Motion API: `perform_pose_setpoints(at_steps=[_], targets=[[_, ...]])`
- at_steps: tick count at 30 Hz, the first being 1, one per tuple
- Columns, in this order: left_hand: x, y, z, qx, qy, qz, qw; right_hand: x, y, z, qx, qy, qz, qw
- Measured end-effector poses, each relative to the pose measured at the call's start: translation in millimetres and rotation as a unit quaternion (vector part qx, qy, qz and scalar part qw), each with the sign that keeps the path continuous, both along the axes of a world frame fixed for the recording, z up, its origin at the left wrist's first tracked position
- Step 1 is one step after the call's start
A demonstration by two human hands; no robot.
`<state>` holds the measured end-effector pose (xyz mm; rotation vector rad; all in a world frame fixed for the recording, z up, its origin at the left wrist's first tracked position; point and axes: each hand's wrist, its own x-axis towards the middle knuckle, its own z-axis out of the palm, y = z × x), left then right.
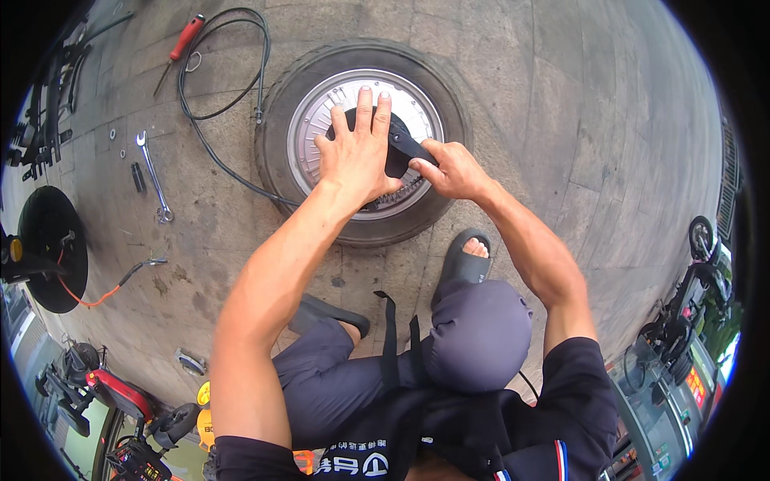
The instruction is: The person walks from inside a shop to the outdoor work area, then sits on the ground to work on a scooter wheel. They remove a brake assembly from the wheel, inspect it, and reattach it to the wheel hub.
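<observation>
A wheel with a black tyre [277, 144] and a silver finned hub [306, 132] lies flat on the paved floor. On the middle of the hub sits a round black part [397, 166], which looks like a brake drum, with a flat black arm [411, 147] reaching out to the right. My left hand [355, 156] presses on the round part with its fingers spread, hiding much of it. The fingers and thumb of my right hand [454, 170] are closed on the arm's outer end. A small dark spring [391, 195] shows near the hub's lower edge.
A black cable [202, 135] loops out left of the wheel. Nearby lie a red-handled screwdriver [188, 38], a spanner [153, 178], a short black socket [138, 178] and small nuts [112, 134]. My sandalled foot [468, 256] is close below the tyre. Scooters stand at both sides.
</observation>
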<state>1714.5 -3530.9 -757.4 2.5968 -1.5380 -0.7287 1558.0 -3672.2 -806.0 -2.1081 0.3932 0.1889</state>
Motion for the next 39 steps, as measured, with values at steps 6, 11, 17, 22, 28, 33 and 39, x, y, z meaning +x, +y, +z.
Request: perform_pose_setpoints(at_steps=[6, 11, 17, 22, 28, 33, 39], targets=[[7.4, -16.2, 15.0, 0.063, 0.036, -0.012, 0.997, -1.3, 3.6, -1.9, 0.022, -0.025, -0.035, 0.999], [27.9, -24.3, 10.1, 0.054, 0.058, 0.000, 0.997, -3.2, 6.7, -0.9, 0.046, -0.026, -0.062, 0.997], [30.1, -14.0, 4.5, 0.001, 0.114, 0.059, 0.992, -2.7, 5.2, -1.5, 0.077, -0.030, -0.059, 0.995], [33.1, -17.8, 17.5, -0.023, 0.092, 0.050, 0.994, -4.5, 12.0, 19.7, 0.118, -0.026, -0.109, 0.987], [47.0, 19.8, 62.2, -0.251, 0.176, 0.032, 0.951, 1.4, 12.6, 86.4, -0.077, -0.119, -0.052, 0.988], [34.8, 67.5, 100.0, -0.198, 0.483, 0.428, 0.738, 29.1, 18.6, 136.1, -0.259, -0.268, 0.057, 0.926], [26.2, 88.2, 108.5, -0.387, 0.500, 0.483, 0.605, 56.3, 78.2, 173.1, -0.332, -0.325, 0.113, 0.878]])
